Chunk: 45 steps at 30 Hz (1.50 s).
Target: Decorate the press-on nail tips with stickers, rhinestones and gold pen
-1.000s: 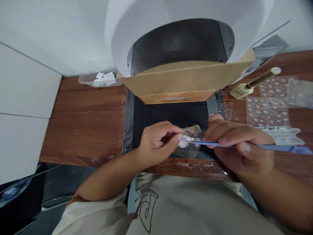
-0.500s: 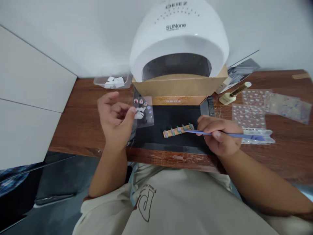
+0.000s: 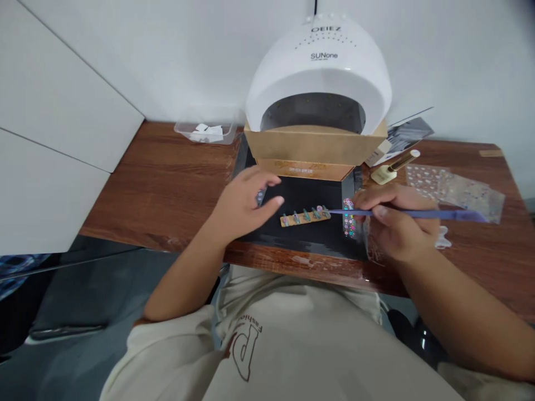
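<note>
My right hand (image 3: 399, 220) grips slim purple tweezers (image 3: 443, 214), their thin tip reaching left to the right end of a tan strip (image 3: 298, 220). Several green press-on nails (image 3: 306, 214) with pinkish decoration lie across that strip. A small pink round piece (image 3: 319, 209) is by the nails near the tip; whether the tip touches it I cannot tell. Beside my right fingers lies a shiny sheet of colourful stickers (image 3: 348, 220), partly covered. My left hand (image 3: 246, 203) hovers left of the strip, thumb and fingers apart, holding nothing visible. Behind it a sticker sheet (image 3: 259, 196) is mostly hidden.
A white nail lamp (image 3: 321, 72) stands on a cardboard box (image 3: 313, 147) behind the black mat (image 3: 288, 192). At right are a polish bottle (image 3: 384, 174) and sticker sheets (image 3: 463, 192). A clear tray (image 3: 228, 133) with white pieces sits at back left.
My left hand has moved right towards the strip and opened from a loose curl. The tweezers' tip has shifted to the strip's right end. The colourful sticker sheet now shows beside my right hand.
</note>
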Available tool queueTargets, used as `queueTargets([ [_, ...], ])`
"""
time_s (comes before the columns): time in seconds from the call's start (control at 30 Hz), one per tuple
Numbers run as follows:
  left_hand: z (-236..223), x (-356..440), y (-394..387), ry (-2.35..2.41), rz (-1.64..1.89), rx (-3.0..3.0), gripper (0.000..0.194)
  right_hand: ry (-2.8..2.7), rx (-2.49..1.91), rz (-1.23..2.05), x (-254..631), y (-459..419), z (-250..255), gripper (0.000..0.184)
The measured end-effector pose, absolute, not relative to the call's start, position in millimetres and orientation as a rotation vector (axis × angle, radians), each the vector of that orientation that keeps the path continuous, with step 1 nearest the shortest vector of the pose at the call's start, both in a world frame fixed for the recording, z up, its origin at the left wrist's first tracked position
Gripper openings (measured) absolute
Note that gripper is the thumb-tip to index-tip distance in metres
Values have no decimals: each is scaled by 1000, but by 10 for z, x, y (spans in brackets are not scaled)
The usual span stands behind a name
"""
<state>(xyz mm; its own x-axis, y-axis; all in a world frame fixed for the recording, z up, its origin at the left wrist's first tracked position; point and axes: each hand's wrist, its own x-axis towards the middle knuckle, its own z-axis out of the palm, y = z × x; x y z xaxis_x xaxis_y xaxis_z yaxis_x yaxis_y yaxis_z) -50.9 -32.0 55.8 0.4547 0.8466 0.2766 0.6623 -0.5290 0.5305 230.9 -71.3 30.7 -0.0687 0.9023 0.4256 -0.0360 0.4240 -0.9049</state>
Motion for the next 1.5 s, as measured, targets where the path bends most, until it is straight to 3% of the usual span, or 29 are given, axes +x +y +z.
queueTargets([
  [0.2, 415, -93, -248, 932, 454, 2503, 17, -1304, -815, 1172, 2303, -563, 9, 10],
  [0.37, 237, -107, -310, 973, 356, 2595, 34, -1351, -863, 1199, 2303, -626, -118, 11],
  [0.5, 210, -82, -366, 1045, 359, 2669, 40, -1406, -874, 1165, 2295, -636, -120, 14],
  [1.5, 186, 6, -402, 1147, 320, 2691, 26, -1414, -939, 1175, 2284, -610, -71, 14],
])
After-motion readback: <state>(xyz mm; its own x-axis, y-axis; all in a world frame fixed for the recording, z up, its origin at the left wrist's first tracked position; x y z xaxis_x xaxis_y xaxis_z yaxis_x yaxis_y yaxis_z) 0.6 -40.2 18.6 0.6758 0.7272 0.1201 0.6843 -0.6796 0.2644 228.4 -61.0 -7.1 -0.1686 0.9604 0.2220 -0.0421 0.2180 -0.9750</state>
